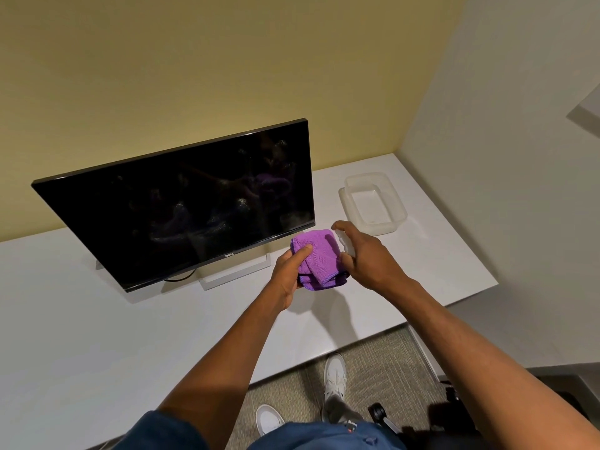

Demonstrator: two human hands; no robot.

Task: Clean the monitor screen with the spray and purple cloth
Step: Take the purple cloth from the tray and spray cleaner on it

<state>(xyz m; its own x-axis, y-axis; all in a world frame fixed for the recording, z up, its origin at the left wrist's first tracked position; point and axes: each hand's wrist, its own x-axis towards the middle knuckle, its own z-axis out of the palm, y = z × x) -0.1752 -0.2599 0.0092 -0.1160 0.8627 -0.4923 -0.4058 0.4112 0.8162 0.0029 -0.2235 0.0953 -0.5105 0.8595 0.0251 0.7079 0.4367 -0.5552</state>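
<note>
A black monitor (181, 203) stands on a white desk (97, 336), its dark screen marked with smudges and droplets. My left hand (289, 274) holds a bunched purple cloth (319, 261) just below the screen's lower right corner. My right hand (363, 258) grips a small white spray bottle (344, 243), its index finger on the top, with the nozzle close to the cloth. Most of the bottle is hidden by the fingers.
A translucent plastic container (373, 203) sits on the desk to the right of the monitor, near the white side wall. The monitor's white stand (233, 274) and a black cable (181, 277) lie under the screen. The desk's front edge runs above my shoes.
</note>
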